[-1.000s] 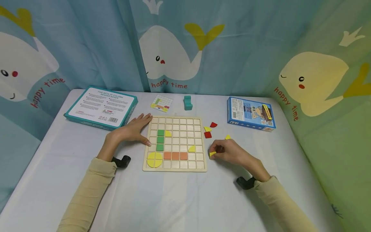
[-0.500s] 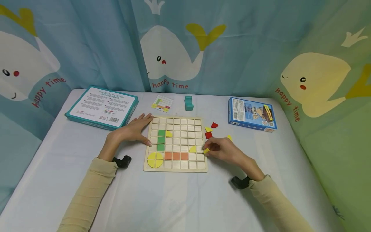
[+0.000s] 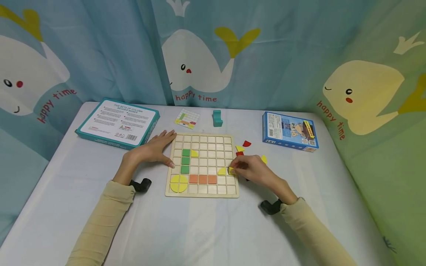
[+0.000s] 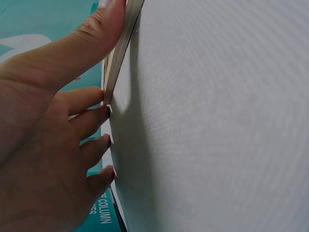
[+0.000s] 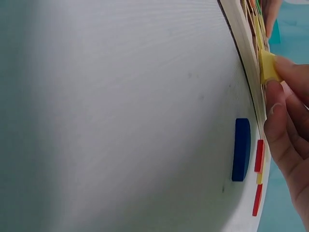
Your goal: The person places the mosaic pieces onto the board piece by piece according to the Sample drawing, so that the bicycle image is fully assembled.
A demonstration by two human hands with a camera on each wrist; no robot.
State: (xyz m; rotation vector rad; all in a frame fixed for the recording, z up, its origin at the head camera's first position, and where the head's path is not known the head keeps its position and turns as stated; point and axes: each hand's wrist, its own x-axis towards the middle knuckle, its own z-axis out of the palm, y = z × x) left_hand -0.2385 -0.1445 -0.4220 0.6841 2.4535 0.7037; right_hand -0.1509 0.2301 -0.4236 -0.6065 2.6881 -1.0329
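Observation:
A wooden grid board [image 3: 199, 195] lies on the table. My left hand [image 3: 154, 149] rests at its left edge, thumb and fingers spread along the rim. My right hand [image 3: 255, 169] pinches a yellow tile [image 5: 268, 66] between thumb and fingertips, at a cell of the right-hand column. Just left of that cell sits a yellow quarter-circle tile [image 3: 222, 171], and another quarter-circle [image 3: 194, 153] is higher up beside three green squares [image 3: 185, 161]. Three orange squares [image 3: 203, 179] form a row, next to a full yellow circle [image 3: 178, 183] of quarter tiles in the lower left corner.
Right of the board lie a red quarter tile [image 3: 246, 143], yellow tiles [image 3: 240, 148] and a red square [image 3: 239, 153]. A blue piece [image 5: 241, 150] is near the right hand. Behind are a pattern card [image 3: 187, 118], teal block [image 3: 217, 118], teal box [image 3: 119, 122] and blue box [image 3: 289, 131].
My right hand has moved left, carrying the yellow tile from the table beside the board onto its right-hand column. The left hand has stayed at the board's edge.

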